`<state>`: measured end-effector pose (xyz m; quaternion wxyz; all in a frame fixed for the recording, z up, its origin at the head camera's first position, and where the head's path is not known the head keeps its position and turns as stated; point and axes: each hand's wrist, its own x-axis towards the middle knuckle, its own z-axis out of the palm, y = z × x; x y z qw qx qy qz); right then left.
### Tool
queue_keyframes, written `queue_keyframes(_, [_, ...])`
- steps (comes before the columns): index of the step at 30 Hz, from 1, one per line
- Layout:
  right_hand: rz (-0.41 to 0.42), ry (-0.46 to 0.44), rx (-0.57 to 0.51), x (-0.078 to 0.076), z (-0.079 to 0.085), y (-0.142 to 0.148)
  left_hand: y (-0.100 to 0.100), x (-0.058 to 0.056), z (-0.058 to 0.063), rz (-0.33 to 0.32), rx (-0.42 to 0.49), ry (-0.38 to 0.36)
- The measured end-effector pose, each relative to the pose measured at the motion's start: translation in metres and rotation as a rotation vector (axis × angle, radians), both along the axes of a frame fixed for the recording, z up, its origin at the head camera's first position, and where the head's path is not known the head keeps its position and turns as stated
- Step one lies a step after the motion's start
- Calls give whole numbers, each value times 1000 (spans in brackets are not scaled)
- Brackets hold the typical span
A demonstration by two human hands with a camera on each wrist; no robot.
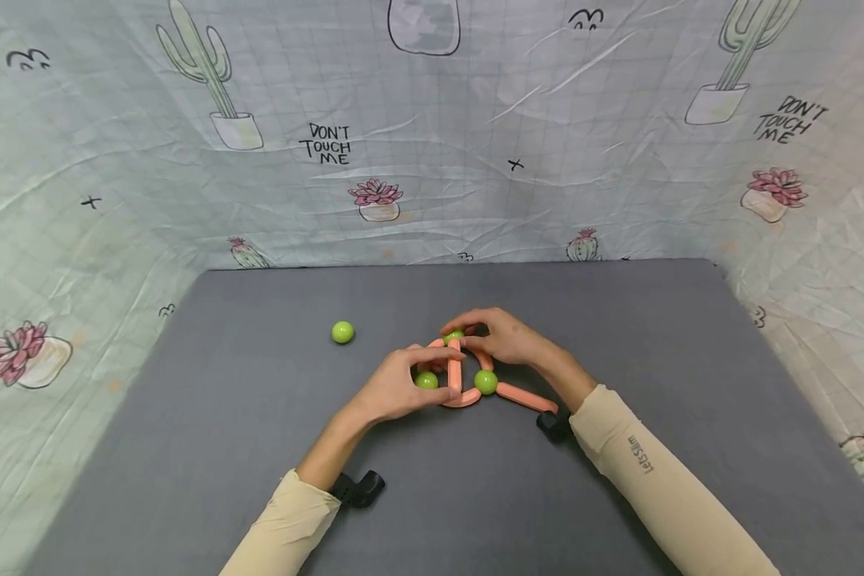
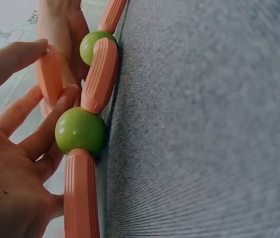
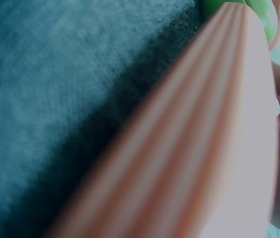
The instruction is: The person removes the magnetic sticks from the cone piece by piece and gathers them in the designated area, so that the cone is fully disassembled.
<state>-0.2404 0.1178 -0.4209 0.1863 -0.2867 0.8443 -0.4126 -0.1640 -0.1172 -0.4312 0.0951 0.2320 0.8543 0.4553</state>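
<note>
Orange ribbed rods and green balls are joined into a ring lying on the table. My left hand [image 1: 396, 384] pinches a straight orange rod [image 1: 455, 370] above the ring, its ends between thumb and finger; the left wrist view also shows this rod [image 2: 50, 74]. At the ring's far side my right hand [image 1: 507, 336] pinches a green ball [image 1: 454, 337] between thumb and fingertips. Other balls sit at the ring's left [image 1: 426, 381] and right [image 1: 486, 382], linked by a curved rod [image 2: 100, 74]. A straight rod [image 2: 81, 193] extends from the left ball, hidden by my hand in the head view.
A loose green ball [image 1: 342, 332] lies to the left of the ring on the grey table [image 1: 446, 504]. Another straight rod [image 1: 526, 397] runs from the right ball toward my right wrist; it looms blurred in the right wrist view. A patterned cloth [image 1: 461, 144] surrounds the table.
</note>
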Motion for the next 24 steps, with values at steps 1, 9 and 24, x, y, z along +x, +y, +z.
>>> queue_keyframes(1, [-2,-2,-1,0,0,0,0,0,0,-4,8,15])
queue_keyframes(9, [-14,3,-6,0,-3,0,-4,0,1,-5,79,46])
queue_keyframes(24, [-28,8,14,0,-4,-1,-23,1,2,46,202,-60])
